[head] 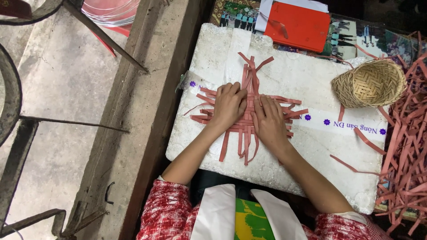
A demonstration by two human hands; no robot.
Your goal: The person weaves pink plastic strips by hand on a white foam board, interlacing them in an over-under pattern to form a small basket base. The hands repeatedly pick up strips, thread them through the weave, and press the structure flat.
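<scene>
pressing woven strips (247,116) seemingly under fingers (231,91)

Grey concrete floor (66,89), dark metal frame (18,146), daylight

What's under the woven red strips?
The woven red strips lie on a white foam board, crossing its printed tape band. Both hands cover the weave's centre.

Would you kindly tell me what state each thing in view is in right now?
Left hand: flat, pressing on the woven strips.
Right hand: flat, pressing on the weave beside it.
Woven red strips: partly interlaced, ends loose all round.
Foam board: lying flat under the weave.
Small basket: finished, tipped on its side.
Loose red strips: heaped, unwoven.
Red folder: closed.
</scene>
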